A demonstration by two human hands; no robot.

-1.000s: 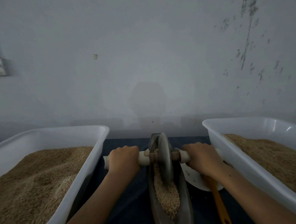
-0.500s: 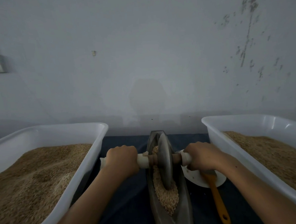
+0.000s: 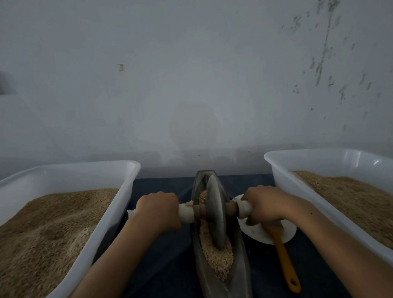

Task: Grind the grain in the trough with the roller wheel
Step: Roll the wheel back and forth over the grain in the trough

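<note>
A dark, boat-shaped metal trough [image 3: 239, 269] lies lengthwise in front of me on a dark blue cloth. Pale grain [image 3: 217, 257] fills its middle. A grey roller wheel [image 3: 215, 212] stands upright in the grain on a wooden axle with white handle ends. My left hand [image 3: 157, 211] grips the left handle [image 3: 185, 214]. My right hand [image 3: 265, 204] grips the right handle [image 3: 243, 206]. The wheel sits in the far half of the trough.
A white plastic tub [image 3: 117, 219] heaped with brown grain stands at the left, a second one [image 3: 291, 189] at the right. A white dish [image 3: 284, 234] with an orange-handled spatula [image 3: 286, 265] lies right of the trough, partly under my right hand. A grey wall rises close behind.
Both hands have pushed the wheel a little farther along the trough away from me. More grain shows behind the wheel, and the view has tilted slightly.
</note>
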